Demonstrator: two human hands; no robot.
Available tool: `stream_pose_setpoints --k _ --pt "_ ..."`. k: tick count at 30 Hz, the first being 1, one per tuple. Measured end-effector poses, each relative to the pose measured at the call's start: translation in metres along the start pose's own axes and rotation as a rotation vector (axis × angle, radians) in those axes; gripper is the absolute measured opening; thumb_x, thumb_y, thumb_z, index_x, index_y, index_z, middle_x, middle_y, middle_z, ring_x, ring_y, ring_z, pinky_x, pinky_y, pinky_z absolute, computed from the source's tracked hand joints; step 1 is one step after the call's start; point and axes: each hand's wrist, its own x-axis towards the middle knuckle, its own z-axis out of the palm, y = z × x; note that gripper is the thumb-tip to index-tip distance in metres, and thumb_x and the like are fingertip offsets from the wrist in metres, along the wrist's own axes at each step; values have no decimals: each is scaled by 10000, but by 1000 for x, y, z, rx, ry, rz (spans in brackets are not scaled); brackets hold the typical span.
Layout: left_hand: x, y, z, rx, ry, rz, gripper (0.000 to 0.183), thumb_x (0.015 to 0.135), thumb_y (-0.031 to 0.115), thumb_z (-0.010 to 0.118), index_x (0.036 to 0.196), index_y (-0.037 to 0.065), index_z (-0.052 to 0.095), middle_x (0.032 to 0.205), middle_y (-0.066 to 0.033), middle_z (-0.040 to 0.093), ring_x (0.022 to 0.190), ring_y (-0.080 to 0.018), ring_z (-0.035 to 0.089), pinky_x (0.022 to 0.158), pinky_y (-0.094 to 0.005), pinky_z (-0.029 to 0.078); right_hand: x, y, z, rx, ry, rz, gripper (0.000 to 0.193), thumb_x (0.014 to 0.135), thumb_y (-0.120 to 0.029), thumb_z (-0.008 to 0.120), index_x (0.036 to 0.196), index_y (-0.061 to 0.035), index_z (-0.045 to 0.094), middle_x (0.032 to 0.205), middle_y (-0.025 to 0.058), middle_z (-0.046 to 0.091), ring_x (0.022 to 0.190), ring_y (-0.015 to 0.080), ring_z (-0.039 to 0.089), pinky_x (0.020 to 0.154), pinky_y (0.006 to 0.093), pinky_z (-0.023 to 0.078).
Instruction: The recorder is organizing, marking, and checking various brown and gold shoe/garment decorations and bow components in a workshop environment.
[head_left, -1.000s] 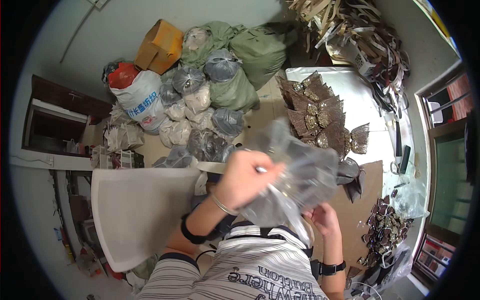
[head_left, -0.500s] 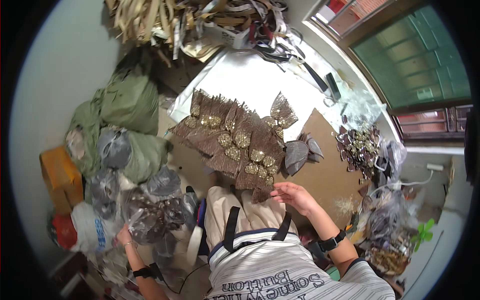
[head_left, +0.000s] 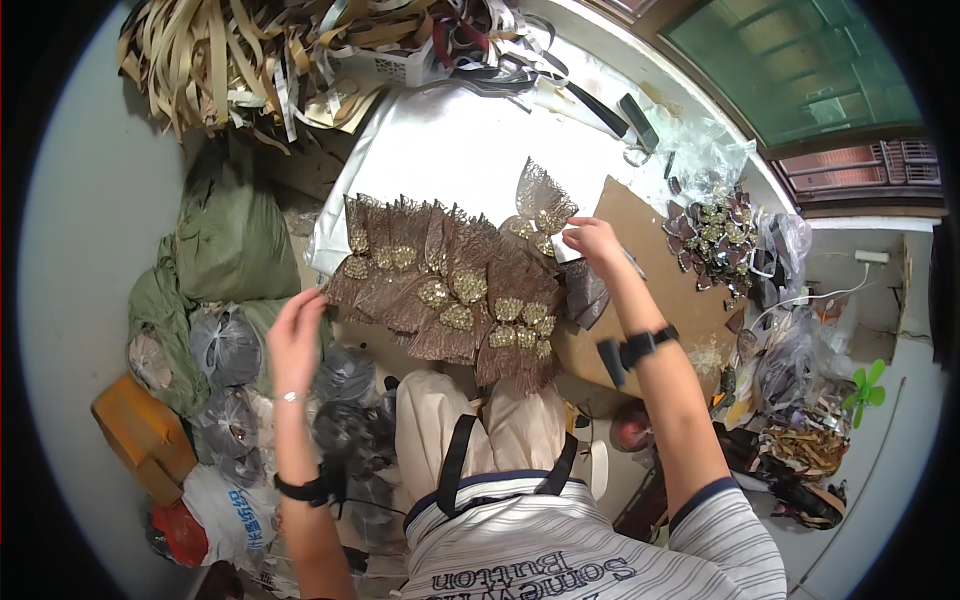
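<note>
Brown lace pieces with gold sequined ovals [head_left: 470,290] lie overlapped in a spread row across the near edge of the table. My left hand [head_left: 295,330] is at the row's left end, its fingertips by the outermost lace corner and slightly apart. A single brown lace piece [head_left: 545,197] with sequined ovals at its base stands out beyond the row's right end. My right hand [head_left: 594,243] reaches to that piece's base, its fingertips closed at its right edge. Beneath my right wrist, grey curved pieces [head_left: 586,293] are partly hidden.
A white sheet [head_left: 440,150] covers the table beside a brown board [head_left: 640,330]. Dark petal-shaped pieces with shiny trim [head_left: 715,240] are heaped at the right. Ribbon strips [head_left: 220,60] hang at the far left. Green sacks [head_left: 235,240] and filled plastic bags [head_left: 225,345] crowd the left floor.
My left hand has risen from a dark plastic bag on the floor to the left end of the lace row. My right hand has moved up from the near edge to the single lace piece.
</note>
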Motion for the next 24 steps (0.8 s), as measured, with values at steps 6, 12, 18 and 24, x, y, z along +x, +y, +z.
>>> stream_pose_setpoints --k 6,12,18,24 --pt "68 73 197 467 -326 407 260 854 185 609 1078 57 643 1016 -141 658 942 -290 628 856 -338 480 53 11 59 -930 -52 216 837 669 -225 825 1287 77 349 1114 214 616 1062 307 594 911 380 472" --pt "154 48 338 1020 -506 -2 508 758 330 725 1124 2 599 1063 -169 650 976 -310 632 851 -376 509 62 39 57 -273 187 361 852 551 -244 902 1212 90 479 1122 198 633 1084 281 599 915 349 477" --pt "175 15 374 921 -672 -356 568 640 340 850 1070 23 656 1118 -134 654 984 -273 637 827 -367 505 62 27 35 -4 131 260 466 608 -102 850 991 50 631 959 155 669 827 236 650 743 336 511" --pt "146 70 344 7 -612 -352 376 814 122 714 1145 -16 602 978 -122 664 865 -168 611 804 -313 489 12 -18 -28 621 -109 9 261 768 114 635 1015 73 563 928 120 644 804 166 619 704 273 512"
